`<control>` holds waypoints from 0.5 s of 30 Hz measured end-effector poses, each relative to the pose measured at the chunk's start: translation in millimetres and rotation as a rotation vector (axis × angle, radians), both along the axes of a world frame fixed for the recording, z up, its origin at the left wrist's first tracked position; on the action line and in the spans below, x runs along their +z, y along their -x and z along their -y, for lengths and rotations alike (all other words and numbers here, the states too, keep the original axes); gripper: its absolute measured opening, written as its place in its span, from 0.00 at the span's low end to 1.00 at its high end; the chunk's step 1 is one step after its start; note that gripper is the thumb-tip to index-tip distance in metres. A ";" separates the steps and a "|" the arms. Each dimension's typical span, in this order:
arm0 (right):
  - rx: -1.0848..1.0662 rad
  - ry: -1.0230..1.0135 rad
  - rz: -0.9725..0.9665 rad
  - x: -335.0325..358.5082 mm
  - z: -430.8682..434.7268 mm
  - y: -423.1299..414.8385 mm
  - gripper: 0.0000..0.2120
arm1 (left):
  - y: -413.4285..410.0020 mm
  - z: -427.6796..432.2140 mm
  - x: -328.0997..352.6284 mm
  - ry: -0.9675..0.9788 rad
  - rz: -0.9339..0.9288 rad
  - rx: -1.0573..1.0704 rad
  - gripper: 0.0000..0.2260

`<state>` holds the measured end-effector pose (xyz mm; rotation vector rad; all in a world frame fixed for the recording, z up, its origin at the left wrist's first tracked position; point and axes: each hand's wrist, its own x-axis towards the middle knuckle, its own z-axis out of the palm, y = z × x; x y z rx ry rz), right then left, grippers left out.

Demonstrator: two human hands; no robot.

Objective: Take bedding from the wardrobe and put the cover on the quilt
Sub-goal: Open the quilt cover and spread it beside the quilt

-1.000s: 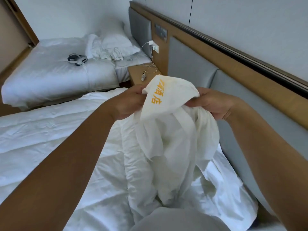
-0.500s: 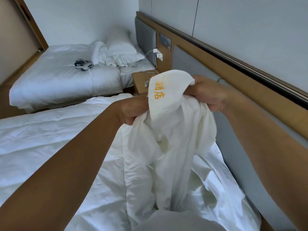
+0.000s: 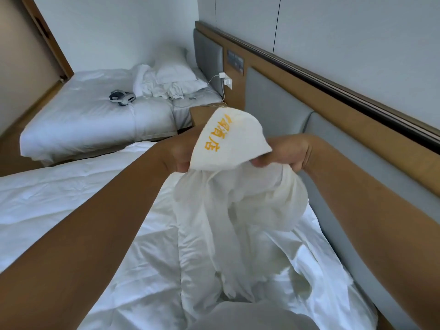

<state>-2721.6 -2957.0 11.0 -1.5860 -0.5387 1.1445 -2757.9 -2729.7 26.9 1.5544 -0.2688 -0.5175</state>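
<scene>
One cover (image 3: 232,139) hangs long-axis vertical, lettered corner pointing up, pinched by the left grip (image 3: 178,152) and right grip (image 3: 288,152). One quilt (image 3: 71,206) lies spread beneath.

Cover (image 3: 238,206) above quilt (image 3: 71,198), headboard (image 3: 273,108) rt, 2nd bed (image 3: 83,122) behind.

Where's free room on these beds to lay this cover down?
Free: the quilt left of your left arm; the far bed left of the headset. Crowded: crumpled linen and pillow at its head; the cover bunched by the headboard.
</scene>
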 end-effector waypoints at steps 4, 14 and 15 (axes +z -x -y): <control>-0.041 -0.105 0.017 -11.8 1.0 5.5 0.17 | -3.5 -11.9 -9.8 -0.143 -0.041 0.217 0.11; -0.422 -0.268 0.067 -4.3 -6.9 -8.4 0.12 | 9.1 -5.2 -14.7 -0.185 -0.223 -0.180 0.14; -0.421 -0.270 0.050 -1.2 -5.9 -8.5 0.12 | 7.8 -4.8 -13.9 -0.146 -0.259 -0.126 0.11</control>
